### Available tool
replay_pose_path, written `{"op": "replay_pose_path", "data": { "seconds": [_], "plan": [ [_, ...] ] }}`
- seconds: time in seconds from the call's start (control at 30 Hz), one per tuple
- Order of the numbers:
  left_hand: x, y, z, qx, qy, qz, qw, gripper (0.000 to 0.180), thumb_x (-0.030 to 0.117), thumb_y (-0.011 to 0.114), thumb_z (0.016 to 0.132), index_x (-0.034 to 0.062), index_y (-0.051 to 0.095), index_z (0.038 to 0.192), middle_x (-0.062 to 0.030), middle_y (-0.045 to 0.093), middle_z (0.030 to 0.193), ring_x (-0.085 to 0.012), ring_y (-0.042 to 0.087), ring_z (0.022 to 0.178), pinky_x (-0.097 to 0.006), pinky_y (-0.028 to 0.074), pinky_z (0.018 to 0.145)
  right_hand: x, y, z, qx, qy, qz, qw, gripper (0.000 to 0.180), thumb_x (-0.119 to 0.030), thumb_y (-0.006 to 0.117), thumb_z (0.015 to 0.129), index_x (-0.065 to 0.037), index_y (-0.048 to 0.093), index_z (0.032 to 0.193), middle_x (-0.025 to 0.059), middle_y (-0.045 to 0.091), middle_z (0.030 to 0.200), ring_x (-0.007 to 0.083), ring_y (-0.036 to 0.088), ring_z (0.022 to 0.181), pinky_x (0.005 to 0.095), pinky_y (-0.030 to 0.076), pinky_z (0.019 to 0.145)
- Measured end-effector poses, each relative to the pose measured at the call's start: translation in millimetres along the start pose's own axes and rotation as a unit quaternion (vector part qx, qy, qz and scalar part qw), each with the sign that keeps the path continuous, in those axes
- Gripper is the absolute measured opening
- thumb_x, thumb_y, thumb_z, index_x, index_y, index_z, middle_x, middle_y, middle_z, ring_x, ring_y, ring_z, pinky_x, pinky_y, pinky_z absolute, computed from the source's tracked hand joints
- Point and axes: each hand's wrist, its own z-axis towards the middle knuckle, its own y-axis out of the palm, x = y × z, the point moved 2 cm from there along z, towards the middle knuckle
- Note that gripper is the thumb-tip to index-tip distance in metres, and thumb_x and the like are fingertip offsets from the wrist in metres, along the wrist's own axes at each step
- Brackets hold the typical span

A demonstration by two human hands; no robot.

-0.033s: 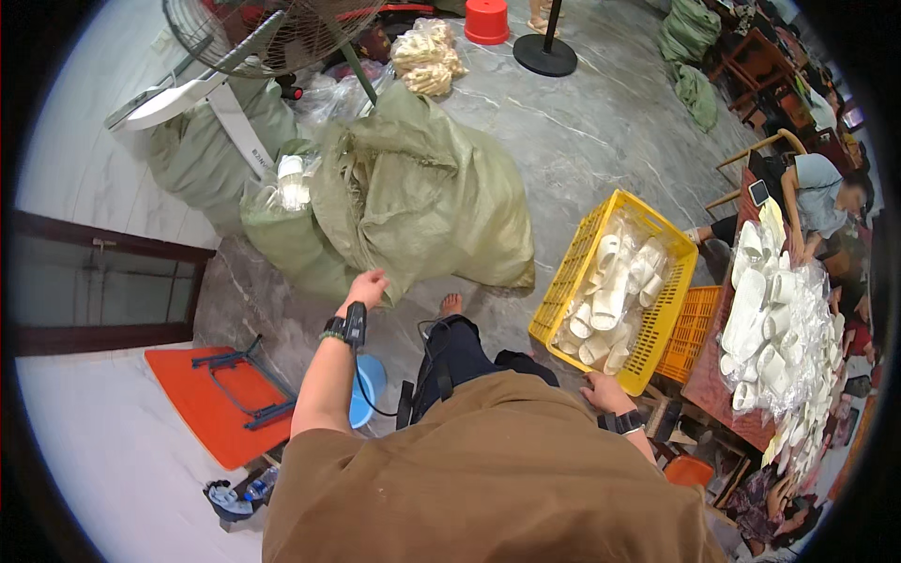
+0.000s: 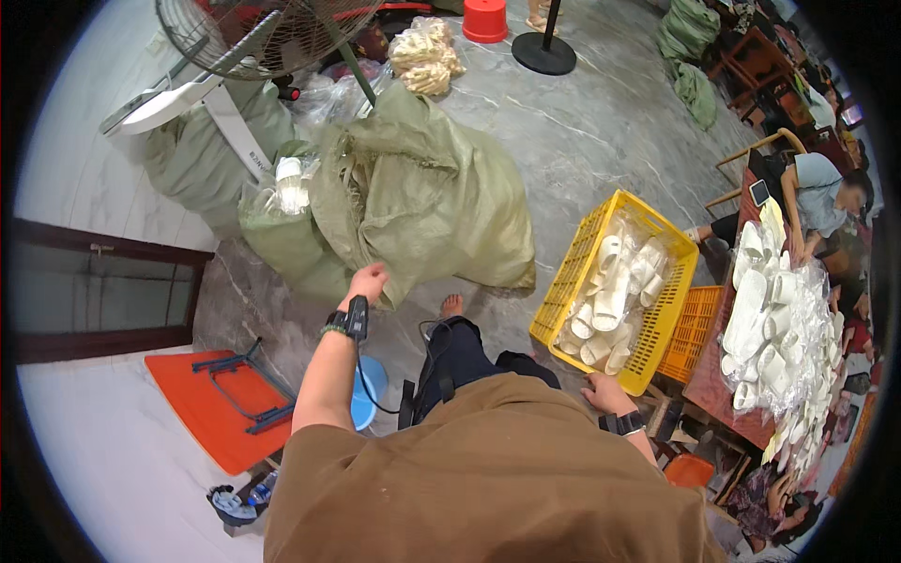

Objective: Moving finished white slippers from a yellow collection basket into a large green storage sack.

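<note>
My left hand (image 2: 369,281) is closed at the lower edge of a big pale green woven sack (image 2: 460,188), with its fingers curled on the fabric. The sack stands bunched and wrinkled on the floor, and its contents are hidden. On the right, my right hand (image 2: 608,392) grips the near rim of a yellow plastic crate (image 2: 668,342), its fingertips partly hidden by the edge. Inside the crate lie white slippers (image 2: 610,300), several of them wrapped in clear plastic.
Left of the sack are more green sacks (image 2: 282,244) and a large fan (image 2: 253,38). A folded orange table (image 2: 206,399) and blue basin (image 2: 369,385) stand at left. At right, slippers cover a red table (image 2: 704,385), where another person (image 2: 818,192) sits. An orange crate (image 2: 693,328) sits beside mine.
</note>
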Motion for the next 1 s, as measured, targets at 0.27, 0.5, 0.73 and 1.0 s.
{"op": "replay_pose_path", "data": {
  "seconds": [0.27,0.5,0.73,1.0],
  "plan": [
    [26,-16,150,0.086,0.024,0.214,0.973,0.073,0.021,0.067,0.076,0.0034,0.033,0.138,-0.0242,0.047,0.13,-0.0357,0.046,0.119,-0.043,0.041,0.097,-81,3,50,-0.022,0.084,0.068,0.994,0.036,-0.022,0.061,0.081,-0.001,0.06,0.111,0.0202,0.062,0.108,0.035,0.058,0.103,0.04,0.046,0.089],
    [11,-21,205,0.005,-0.177,0.223,0.959,0.071,0.021,0.067,0.077,0.0018,0.032,0.137,-0.0255,0.045,0.13,-0.0373,0.045,0.121,-0.043,0.041,0.098,-136,13,93,-0.019,0.084,0.082,0.993,0.034,-0.02,0.061,0.082,0.0,0.06,0.11,0.0213,0.064,0.099,0.032,0.064,0.09,0.0391,0.05,0.08],
    [96,16,167,-0.043,0.136,0.024,0.99,0.037,0.021,0.058,0.084,-0.0012,0.054,0.114,-0.0213,0.063,0.104,-0.0357,0.059,0.097,-0.041,0.047,0.082,-179,-28,147,-0.034,0.036,0.105,0.993,0.038,-0.025,0.061,0.085,0.001,0.057,0.113,0.0203,0.064,0.101,0.0278,0.064,0.091,0.036,0.049,0.079],
    [212,69,29,-0.26,0.184,-0.092,0.943,0.038,0.021,0.057,0.087,-0.001,0.048,0.117,-0.0199,0.062,0.103,-0.0249,0.06,0.085,-0.036,0.047,0.073,-250,-90,229,-0.042,0.006,0.762,0.647,0.052,-0.035,0.057,0.091,-0.004,0.041,0.13,0.0074,0.048,0.129,0.0132,0.052,0.106,0.0277,0.045,0.085]
  ]
}}
